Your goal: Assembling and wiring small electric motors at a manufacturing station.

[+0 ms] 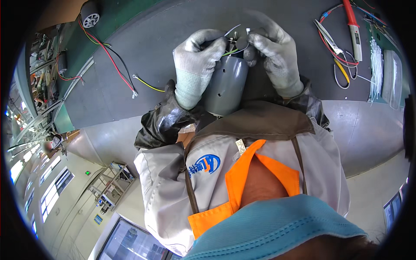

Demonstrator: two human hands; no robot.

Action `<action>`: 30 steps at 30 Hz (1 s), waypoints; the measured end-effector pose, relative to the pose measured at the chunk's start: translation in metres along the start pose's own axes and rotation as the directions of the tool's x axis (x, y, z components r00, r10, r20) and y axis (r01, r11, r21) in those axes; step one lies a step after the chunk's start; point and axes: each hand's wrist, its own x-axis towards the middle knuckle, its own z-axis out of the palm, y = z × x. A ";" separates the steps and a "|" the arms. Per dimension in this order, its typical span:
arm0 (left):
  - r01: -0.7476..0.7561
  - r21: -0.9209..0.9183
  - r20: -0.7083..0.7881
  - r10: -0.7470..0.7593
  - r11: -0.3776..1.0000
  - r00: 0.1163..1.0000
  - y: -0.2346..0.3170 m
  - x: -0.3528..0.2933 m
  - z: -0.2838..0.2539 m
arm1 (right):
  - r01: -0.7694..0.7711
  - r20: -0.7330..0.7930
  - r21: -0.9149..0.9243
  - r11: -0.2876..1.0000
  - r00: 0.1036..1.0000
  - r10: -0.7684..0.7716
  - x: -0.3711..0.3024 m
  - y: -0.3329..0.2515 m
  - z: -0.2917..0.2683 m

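Note:
A dark grey cylindrical motor (225, 82) lies in front of me, its near end close to my apron. Over its far end, my gloved left hand (200, 48) pinches a thin pale strip that looks like a cable tie (232, 30). Opposite it, my gloved right hand (274, 51) has thumb and fingers closed on the other part of the tie, whose small white head sticks up; one finger is blurred. A green wire (230, 52) runs across the motor's end between the hands. How the tie passes round the wires is hidden by my fingers.
On the right of the dark worktop (143, 52) lie scissors (328, 37), a red-and-grey tool (354, 32), yellow-handled cutters (341, 73) and a bundle of white cable ties (375, 69). Loose red, black and yellow-green wires (115, 63) lie left; another motor (89, 15) stands far left.

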 end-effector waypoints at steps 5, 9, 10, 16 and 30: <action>0.010 0.096 0.020 -0.012 0.995 1.000 0.001 -0.001 -0.004 | -0.061 -0.073 0.190 0.980 0.994 0.076 0.003 -0.003 0.005; -0.053 0.131 0.022 0.051 0.990 0.998 -0.002 -0.001 -0.003 | -0.093 -0.028 0.047 0.995 0.995 0.095 0.006 -0.011 0.006; -0.058 0.120 0.039 0.054 0.991 0.998 -0.001 -0.001 -0.003 | -0.073 -0.025 -0.130 0.989 0.997 0.071 0.006 -0.016 0.008; -0.159 0.124 0.117 0.145 0.979 0.983 -0.002 0.005 0.005 | -0.203 0.256 -0.238 0.950 0.930 0.263 0.029 -0.034 -0.005; -0.418 0.409 -0.038 0.473 0.811 0.880 -0.020 -0.023 0.010 | 0.066 -0.015 -0.581 0.811 0.996 -0.092 0.015 0.001 -0.045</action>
